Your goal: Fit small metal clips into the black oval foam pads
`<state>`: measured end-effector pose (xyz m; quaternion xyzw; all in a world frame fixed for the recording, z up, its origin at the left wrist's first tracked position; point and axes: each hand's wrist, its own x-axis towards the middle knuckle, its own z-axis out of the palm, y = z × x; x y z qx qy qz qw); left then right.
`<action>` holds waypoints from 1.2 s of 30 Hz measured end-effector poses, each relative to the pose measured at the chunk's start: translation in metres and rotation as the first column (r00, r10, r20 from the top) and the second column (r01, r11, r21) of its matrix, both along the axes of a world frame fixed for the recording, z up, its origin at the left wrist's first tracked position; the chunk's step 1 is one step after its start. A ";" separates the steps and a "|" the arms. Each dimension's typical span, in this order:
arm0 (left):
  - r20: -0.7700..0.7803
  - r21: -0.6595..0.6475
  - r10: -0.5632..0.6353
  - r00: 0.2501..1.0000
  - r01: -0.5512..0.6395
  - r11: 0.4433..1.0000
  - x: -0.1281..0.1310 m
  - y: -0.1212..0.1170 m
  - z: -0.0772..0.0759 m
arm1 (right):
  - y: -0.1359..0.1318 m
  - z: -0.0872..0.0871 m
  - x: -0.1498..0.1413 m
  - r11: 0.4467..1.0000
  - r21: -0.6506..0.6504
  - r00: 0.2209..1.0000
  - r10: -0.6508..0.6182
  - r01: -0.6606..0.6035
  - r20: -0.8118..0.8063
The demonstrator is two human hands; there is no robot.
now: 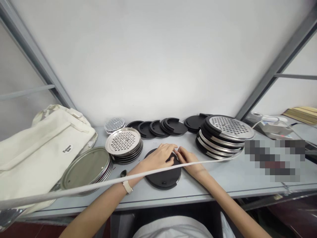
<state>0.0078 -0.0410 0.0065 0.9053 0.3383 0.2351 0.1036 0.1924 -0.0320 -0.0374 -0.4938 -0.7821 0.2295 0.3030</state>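
Observation:
A black round disc (163,176) lies flat on the grey table (230,180) in front of me. My left hand (159,156) rests on its far edge with the fingers curled together, a white watch on the wrist. My right hand (191,162) sits beside it at the disc's far right edge, fingers pinched against a white strip (104,184). That strip runs from my fingertips leftward across the table and rightward toward the tall stack. Whether the strip sits on the disc's rim I cannot make out.
A stack of perforated steel trays with black rings (224,135) stands right of my hands. A smaller perforated stack (123,143) and plain steel discs (85,168) lie left. Black rings (160,127) line the wall. A white cloth bag (37,148) fills the left end.

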 end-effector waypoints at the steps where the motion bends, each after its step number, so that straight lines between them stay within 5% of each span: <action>1: 0.009 -0.014 0.001 1.000 -0.001 1.000 0.000 0.000 -0.001 | 0.000 0.000 0.000 1.000 0.000 1.000 0.003 -0.003 -0.006; 19: 0.052 -0.097 -0.004 0.999 0.009 0.995 -0.001 0.007 -0.010 | -0.002 0.003 0.001 0.995 -0.044 0.996 0.092 -0.092 -0.004; 36: 0.103 -0.176 0.014 0.995 0.005 0.984 -0.003 0.002 -0.003 | 0.001 0.006 0.004 0.987 -0.141 0.997 0.073 -0.074 -0.010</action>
